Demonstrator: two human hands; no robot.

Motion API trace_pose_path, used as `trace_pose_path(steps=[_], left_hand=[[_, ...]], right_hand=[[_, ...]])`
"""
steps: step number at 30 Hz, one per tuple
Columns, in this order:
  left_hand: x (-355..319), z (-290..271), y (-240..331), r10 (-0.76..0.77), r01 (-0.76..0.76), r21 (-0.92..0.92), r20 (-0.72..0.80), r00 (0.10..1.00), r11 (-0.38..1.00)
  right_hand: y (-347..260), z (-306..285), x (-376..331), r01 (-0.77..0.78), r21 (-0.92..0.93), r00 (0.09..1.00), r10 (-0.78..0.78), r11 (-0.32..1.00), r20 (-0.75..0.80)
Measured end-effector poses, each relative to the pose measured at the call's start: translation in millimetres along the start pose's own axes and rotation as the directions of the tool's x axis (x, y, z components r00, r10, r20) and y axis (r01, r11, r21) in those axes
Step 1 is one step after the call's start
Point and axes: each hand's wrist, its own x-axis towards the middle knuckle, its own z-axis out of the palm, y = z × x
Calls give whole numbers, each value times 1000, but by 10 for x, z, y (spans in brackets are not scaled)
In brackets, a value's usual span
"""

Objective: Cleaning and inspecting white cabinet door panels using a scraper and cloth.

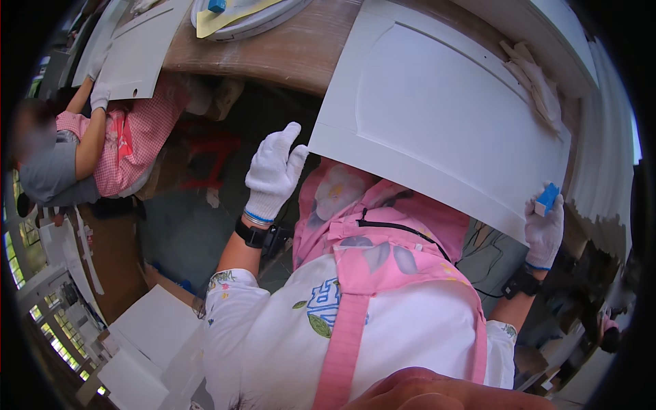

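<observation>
A large white panel [437,102] with a grooved frame, like a cabinet door, lies in front of me and overhangs the table's near edge. My left hand [275,171], in a white knit glove, is raised just off the panel's left corner. Its thumb stands apart from the fingers, and it holds nothing. At the panel's right end, my right hand [544,236], gloved alike, grips a small blue block [547,197] with a white side. Part of that hand's grip is hidden behind the block.
A crumpled beige cloth [533,82] lies at the panel's far right. Brown-covered table [273,58] extends leftward, with a round white container [253,17] bearing a yellow sheet [232,18] and another blue block [216,5]. At left, a co-worker [102,143] handles another white panel [140,58].
</observation>
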Motion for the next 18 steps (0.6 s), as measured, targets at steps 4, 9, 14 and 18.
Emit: trace_pose_path(steps=[4, 9, 14, 18], left_hand=[[-55, 41, -129, -59, 58, 23, 27, 998, 998], [85, 52, 24, -270, 291, -218, 121, 955, 932], [416, 235, 146, -319, 410, -468, 263, 910, 783], [551, 446, 40, -412, 665, -489, 532, 740, 564]], right_hand=[[66, 91, 21, 6, -54, 999, -3, 999, 54], [109, 220, 7, -2, -2, 1000, 2, 1000, -28], [196, 56, 7, -2, 73, 999, 5, 997, -45], [275, -20, 27, -7, 110, 996, 17, 994, -86]])
